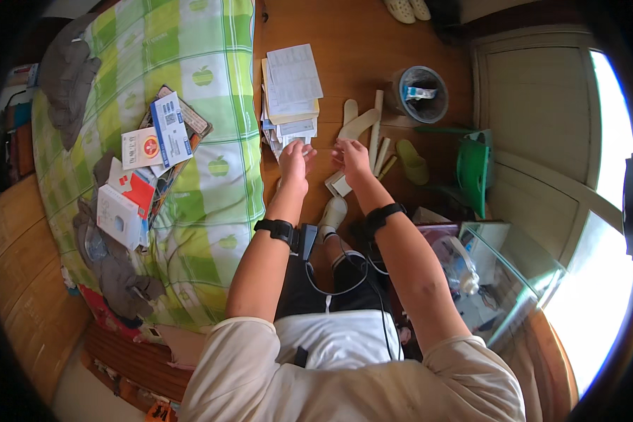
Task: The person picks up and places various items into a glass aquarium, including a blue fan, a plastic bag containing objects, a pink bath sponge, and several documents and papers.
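My left hand [295,167] is raised over the floor, just below the near end of a stack of papers [293,81]. Its fingers are loosely bent and apart, with no held object visible. Level with it, a short gap away, my right hand [354,157] has curled fingers pointing left, and I see nothing in its grasp. Past the right hand lie pale insole-shaped pieces [359,125] and a long cream strip [377,116]. A small white box-like piece [342,186] shows beneath the hands, partly hidden by the right one.
A bed with a green checked cover [218,190] borders the left, bearing booklets and boxes [119,214]. At right stand a lined waste bin [420,105], a green slipper [413,163], a green plastic dustpan-like item [472,172] and a glass-sided case [506,257]. A cable hangs between my forearms.
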